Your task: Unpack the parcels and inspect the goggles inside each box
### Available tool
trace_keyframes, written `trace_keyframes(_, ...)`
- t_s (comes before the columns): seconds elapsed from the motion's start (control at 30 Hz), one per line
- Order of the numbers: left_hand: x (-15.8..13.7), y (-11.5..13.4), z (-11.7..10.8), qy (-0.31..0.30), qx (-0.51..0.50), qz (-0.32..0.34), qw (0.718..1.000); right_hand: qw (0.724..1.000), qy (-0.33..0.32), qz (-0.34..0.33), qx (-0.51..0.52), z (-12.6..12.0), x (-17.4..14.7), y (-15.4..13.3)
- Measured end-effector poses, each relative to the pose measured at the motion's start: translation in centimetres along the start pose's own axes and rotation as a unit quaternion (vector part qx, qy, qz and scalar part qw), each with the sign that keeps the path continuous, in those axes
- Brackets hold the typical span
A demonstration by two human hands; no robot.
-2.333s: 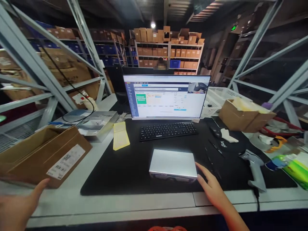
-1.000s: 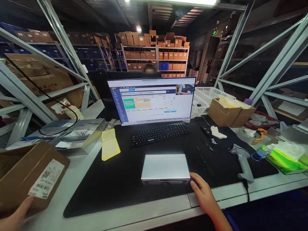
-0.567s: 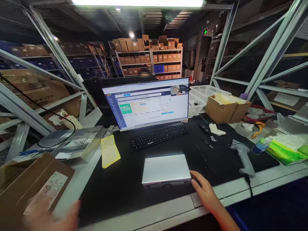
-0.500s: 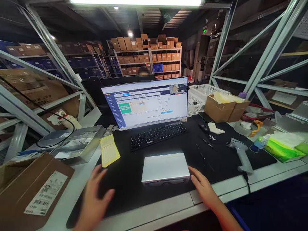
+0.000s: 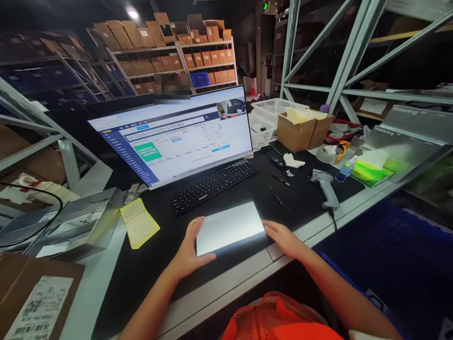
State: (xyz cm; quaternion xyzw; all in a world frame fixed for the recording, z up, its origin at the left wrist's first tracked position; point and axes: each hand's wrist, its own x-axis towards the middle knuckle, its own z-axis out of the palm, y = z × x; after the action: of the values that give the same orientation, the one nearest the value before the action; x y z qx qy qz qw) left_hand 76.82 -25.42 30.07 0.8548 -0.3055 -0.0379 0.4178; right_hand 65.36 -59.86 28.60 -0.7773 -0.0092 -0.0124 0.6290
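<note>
A flat silver box (image 5: 230, 228) is held between my two hands above the black desk mat (image 5: 148, 278), close to the desk's front edge. My left hand (image 5: 193, 248) grips its left end, with the thumb along the near edge and the fingers at the far left corner. My right hand (image 5: 283, 237) holds the right end, its fingertips partly hidden behind the box. Beyond the box lies a black keyboard (image 5: 214, 187) in front of a lit monitor (image 5: 180, 141). A yellow sticker pad (image 5: 139, 224) lies left of my left hand.
At the right are a grey barcode scanner (image 5: 324, 188), a pen (image 5: 283, 182), a mouse (image 5: 277, 160) and a green tissue pack (image 5: 371, 172). An open cardboard box (image 5: 297, 132) stands behind. A labelled carton (image 5: 38, 297) and a grey tray (image 5: 106, 222) are on the left.
My left hand has moved right from beside the sticker pad and taken hold of the silver box's left end. My right hand stays at its right end. The view has turned right and down.
</note>
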Motion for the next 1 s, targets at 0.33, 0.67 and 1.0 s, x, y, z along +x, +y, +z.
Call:
trace_keyframes(0.33,0.2,-2.4,0.2,0.047,-0.461,-0.174,0.869,0.978,-0.081,-0.158,0.113,-0.2,3.4,-8.8)
trace_keyframes(0.67,0.4,-0.6,-4.9,0.255,-0.514,-0.129,0.809,0.975,0.034,-0.208,0.076,1.2,10.3,-8.1)
trace_keyframes(1.0,7.1,13.9,-14.9,0.018,0.250,-0.064,0.966,0.986,0.052,-0.151,-0.037,1.1,12.0,-2.9)
